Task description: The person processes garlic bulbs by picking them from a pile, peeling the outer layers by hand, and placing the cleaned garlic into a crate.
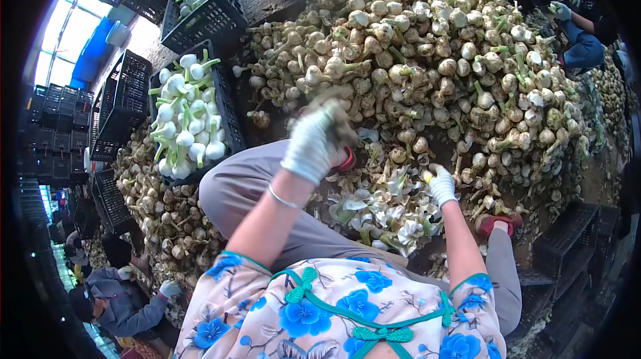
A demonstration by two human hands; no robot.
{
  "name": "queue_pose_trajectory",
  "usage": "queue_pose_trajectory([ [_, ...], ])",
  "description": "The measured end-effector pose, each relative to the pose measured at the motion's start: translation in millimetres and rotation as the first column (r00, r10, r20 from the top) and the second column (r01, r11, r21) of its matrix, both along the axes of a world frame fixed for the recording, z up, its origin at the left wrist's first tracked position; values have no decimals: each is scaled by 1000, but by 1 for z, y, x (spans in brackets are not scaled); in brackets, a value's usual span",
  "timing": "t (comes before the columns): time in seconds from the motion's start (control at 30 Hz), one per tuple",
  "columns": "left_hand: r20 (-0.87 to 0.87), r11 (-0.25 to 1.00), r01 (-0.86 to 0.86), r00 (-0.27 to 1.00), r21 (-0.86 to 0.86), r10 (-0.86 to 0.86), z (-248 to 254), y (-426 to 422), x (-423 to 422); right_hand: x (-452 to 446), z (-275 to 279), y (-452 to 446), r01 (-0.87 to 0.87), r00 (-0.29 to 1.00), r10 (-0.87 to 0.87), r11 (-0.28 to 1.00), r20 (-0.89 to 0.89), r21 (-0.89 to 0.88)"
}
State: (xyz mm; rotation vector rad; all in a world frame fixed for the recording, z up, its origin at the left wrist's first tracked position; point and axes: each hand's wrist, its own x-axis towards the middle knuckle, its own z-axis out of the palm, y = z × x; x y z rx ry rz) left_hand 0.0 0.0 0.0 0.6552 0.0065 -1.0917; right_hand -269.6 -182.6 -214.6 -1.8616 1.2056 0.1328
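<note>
My left hand [312, 142], in a white knit glove, is raised over my bent leg and smeared by motion. Its fingers are around a brownish garlic bulb [344, 129], also blurred. My right hand [441, 187], gloved too, is closed low beside the peelings, and a small yellow handle [427, 176] shows at its fingers; the rest of that tool is hidden. Between my legs lies a heap of pale garlic skins and leaf scraps [394, 212]. Just beyond both hands rises a large pile of untrimmed, soil-stained garlic [414, 59].
A black crate [230, 115] of cleaned white garlic stands at my left, another part-filled crate [207, 29] behind it. More garlic [160, 219] lies left. Black crates [567, 239] are at right. One person [127, 305] works lower left, another [577, 32] upper right.
</note>
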Motion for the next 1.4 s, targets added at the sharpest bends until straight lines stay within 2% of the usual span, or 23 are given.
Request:
queue_pose_trajectory([
  [0.03, -101, 999, -29, 994, 24, 31, 0, 3, -23, 16, 30, 6, 127, 989, -125, 992, 80, -12],
  [0.07, -67, 994, 6, 998, 112, 2, -9, 7, -42, 20, 5, -2, 282, 949, -289, 957, 129, 65],
  [0.1, -2, 973, 30, 1000, 228, -30, -30, -5, -44, 40, -61, -20, 266, 934, -238, 961, 265, -73],
  [0.2, 43, 896, 257, 956, 363, -292, -45, -18, -61, 81, -13, -26, 474, 859, -509, 834, 61, 283],
  [0.3, -15, 853, 324, 937, 409, -348, -57, -33, -69, 81, -85, -31, 309, 951, -305, 937, 52, -165],
  [0.37, 35, 805, 347, 910, 481, -413, -65, -35, -71, 74, -82, -25, 367, 928, -359, 927, 97, -78],
  [0.4, 28, 801, 353, 909, 483, -416, -77, -37, -71, 71, -80, -22, 319, 907, -311, 948, 284, 19],
  [0.43, 245, 787, 252, 859, 563, -449, -93, -37, -73, 65, -75, -16, 249, 847, -269, 963, 458, 105],
  [0.47, 439, 776, 134, 759, 617, -480, -102, -36, -77, 67, -19, 0, 121, 905, -91, 991, 416, -47],
  [0.5, 372, 740, 138, 795, 658, -479, -99, -38, -80, 74, 53, 18, -22, 933, 89, 981, 350, -191],
  [0.57, 424, 795, 183, 766, 578, -484, -97, -38, -85, 75, 106, 45, -188, 860, 252, 965, 444, -184],
  [0.63, 485, 843, 208, 739, 496, -468, -101, -35, -82, 73, 158, 66, -157, 747, 387, 893, 540, -423],
  [0.67, 317, 886, 196, 883, 419, -345, -84, -39, -78, 69, 168, 70, -62, 693, 261, 950, 672, -306],
  [0.7, 114, 924, 167, 969, 345, -217, -66, -42, -75, 63, 165, 75, 88, 547, -92, 995, 832, 52],
  [0.8, 188, 942, 226, 943, 248, -275, -56, -36, -82, 54, 183, 74, 286, 559, -503, 863, 659, 417],
  [0.87, 395, 928, 333, 840, 166, -372, -69, -32, -96, 52, 179, 72, 221, 634, -342, 940, 693, 261],
  [0.93, 388, 919, 342, 833, 198, -394, -61, -25, -103, 48, 173, 72, 180, 719, -131, 984, 683, -1],
  [1.0, 393, 912, 353, 823, 209, -409, -62, -20, -105, 43, 185, 77, 146, 720, -140, 988, 680, 49],
  [1.17, -113, 827, 563, 822, 11, -558, -61, -17, -98, 37, 199, 88, 90, 733, -10, 993, 680, -83],
  [1.23, -116, 783, 623, 777, -8, -619, -75, -20, -94, 34, 191, 87, 103, 755, 22, 983, 656, -151],
  [1.33, 499, 880, 435, 729, 193, -470, -38, -13, -102, 36, 191, 84, 211, 638, -429, 896, 640, 390],
  [1.37, 822, 975, 207, 541, 74, -177, -42, -13, -109, 38, 199, 87, 218, 683, -373, 925, 628, 313],
  [1.4, 705, 976, 208, 682, 67, -194, -39, -12, -111, 39, 205, 91, 192, 693, -290, 957, 660, 219],
])
